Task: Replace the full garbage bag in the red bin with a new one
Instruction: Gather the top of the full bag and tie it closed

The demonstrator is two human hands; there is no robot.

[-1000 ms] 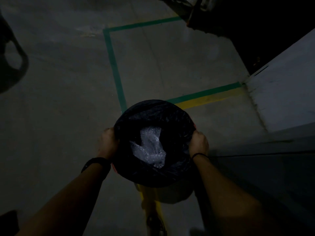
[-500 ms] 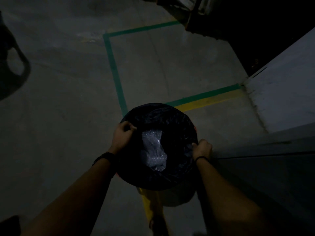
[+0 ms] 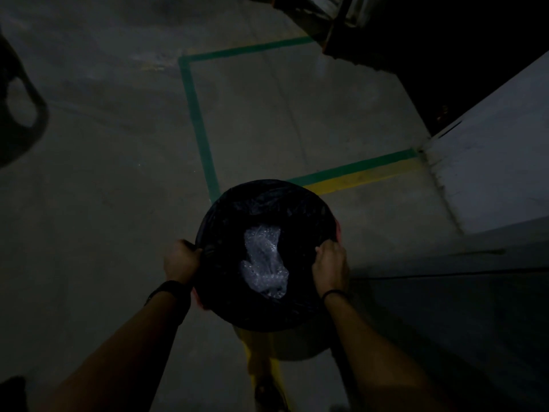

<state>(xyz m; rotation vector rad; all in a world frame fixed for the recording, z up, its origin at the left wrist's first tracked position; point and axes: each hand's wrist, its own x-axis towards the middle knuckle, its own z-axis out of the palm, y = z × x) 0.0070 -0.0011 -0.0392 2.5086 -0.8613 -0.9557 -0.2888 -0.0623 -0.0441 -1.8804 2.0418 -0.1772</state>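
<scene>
the scene is very dim. a round bin lined with a black garbage bag [image 3: 267, 203] stands on a concrete floor [image 3: 104, 188], in the lower middle of the view, just below the corner where green floor tape [image 3: 199, 126] turns and beside a yellow stripe [image 3: 365, 178]. only a thin sliver of the red bin [image 3: 338, 230] shows at the right edge, under the bag's folded-over rim. inside the bag lies a crumpled piece of clear bubble wrap [image 3: 264, 263], near the centre of the opening. the left hand [image 3: 181, 258] is at the left side of the rim, fingers curled closed on the black plastic there; a dark band sits on that wrist. the right hand [image 3: 331, 267] rests on the right side of the rim, fingers bent over the bag's edge and pinching it; a thin dark cord circles that wrist. both forearms reach in from the bottom of the view. a pale wall [image 3: 490, 162] stands at the right, and a dark shape at the far left edge is too murky to identify.
</scene>
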